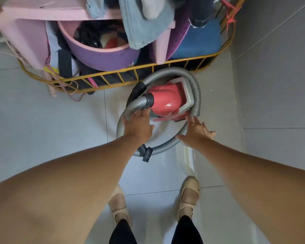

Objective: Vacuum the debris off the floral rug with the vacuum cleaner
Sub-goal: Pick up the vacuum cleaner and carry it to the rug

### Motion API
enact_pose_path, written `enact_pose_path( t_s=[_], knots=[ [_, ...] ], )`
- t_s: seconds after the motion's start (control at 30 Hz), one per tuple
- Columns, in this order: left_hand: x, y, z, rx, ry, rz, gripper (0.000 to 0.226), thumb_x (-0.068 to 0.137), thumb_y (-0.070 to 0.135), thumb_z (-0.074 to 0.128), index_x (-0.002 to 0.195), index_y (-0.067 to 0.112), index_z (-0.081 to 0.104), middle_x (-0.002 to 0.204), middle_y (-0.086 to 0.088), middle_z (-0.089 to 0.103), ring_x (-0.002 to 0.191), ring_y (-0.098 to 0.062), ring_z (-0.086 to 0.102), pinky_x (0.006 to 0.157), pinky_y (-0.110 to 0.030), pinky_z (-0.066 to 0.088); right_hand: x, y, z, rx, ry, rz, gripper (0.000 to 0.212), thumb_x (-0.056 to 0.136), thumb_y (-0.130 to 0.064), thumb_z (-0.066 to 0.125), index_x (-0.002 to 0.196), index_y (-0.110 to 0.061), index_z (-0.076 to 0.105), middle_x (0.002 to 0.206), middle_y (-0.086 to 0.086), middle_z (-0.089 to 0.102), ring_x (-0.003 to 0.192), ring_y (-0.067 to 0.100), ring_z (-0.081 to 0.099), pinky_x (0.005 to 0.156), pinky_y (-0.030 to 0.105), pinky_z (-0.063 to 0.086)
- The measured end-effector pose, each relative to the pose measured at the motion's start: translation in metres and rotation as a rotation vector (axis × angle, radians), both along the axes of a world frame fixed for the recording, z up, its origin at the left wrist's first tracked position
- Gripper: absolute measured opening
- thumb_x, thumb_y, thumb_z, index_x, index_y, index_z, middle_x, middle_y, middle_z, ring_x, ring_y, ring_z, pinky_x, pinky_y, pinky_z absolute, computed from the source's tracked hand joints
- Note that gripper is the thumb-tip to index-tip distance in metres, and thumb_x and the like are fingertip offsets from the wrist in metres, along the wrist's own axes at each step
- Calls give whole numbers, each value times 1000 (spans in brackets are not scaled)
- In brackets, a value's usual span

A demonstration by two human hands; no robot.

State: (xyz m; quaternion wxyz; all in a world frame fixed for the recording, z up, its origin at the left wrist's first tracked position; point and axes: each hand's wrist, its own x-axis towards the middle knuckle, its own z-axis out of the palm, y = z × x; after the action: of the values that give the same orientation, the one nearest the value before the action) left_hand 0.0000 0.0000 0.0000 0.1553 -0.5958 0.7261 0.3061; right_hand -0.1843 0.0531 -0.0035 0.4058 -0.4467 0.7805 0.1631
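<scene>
Left hand (138, 124) and right hand (196, 130) reach down, fingers straight and spread, gripping nothing. Beyond them stands a yellow wire rack (113, 80) piled with clothes (141, 23). Just ahead of both hands, the red vacuum cleaner (165, 101) sits on the tiled floor (42, 120), ringed by its grey hose (195, 95), which each hand touches. A black brush nozzle (146, 153) lies beside the left wrist.

Red vacuum cleaner (165, 99), grey hose (192, 81), yellow rack (113, 76)
</scene>
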Motion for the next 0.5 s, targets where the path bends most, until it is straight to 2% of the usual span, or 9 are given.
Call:
enact_pose_path(
  t_s=[0.13,0.27,0.33,0.4,0.5],
  knots=[
    [-27,-7,-15,-28,66,49,52,93,29,56,140,21,38,141,-2,48,134,-30,40,108,-59,28,-16,-6,-15,-14,22,-38,90,83,-46,68,152,-35,12,159,-7,19,143,28,26,109,63,25],
    [-58,-20,-33,40,175,132,48,94,28,54,139,19,42,131,-5,58,127,-30,49,106,-54,33,-31,-11,-34,-114,22,-113,81,81,-42,71,146,-30,23,150,-2,35,132,29,40,103,53,33],
    [-75,-25,-43,96,232,181,49,94,29,54,140,15,43,127,-8,61,123,-29,53,104,-47,39,-38,-15,-42,-130,6,-173,81,80,-41,70,145,-28,24,147,-1,38,128,30,43,98,48,36],
    [-90,-28,-49,143,271,236,48,94,27,56,138,10,46,122,-11,63,118,-28,57,102,-37,43,-43,-19,-49,-157,-25,-221,84,79,-42,69,146,-27,23,147,0,37,128,33,44,100,47,38],
    [-112,-34,-54,202,389,392,46,95,21,58,137,7,48,127,-9,60,120,-23,55,100,-26,38,-50,-27,-57,-210,-105,-324,92,72,-42,72,148,-27,21,146,2,38,127,34,46,104,48,41]
  ],
)
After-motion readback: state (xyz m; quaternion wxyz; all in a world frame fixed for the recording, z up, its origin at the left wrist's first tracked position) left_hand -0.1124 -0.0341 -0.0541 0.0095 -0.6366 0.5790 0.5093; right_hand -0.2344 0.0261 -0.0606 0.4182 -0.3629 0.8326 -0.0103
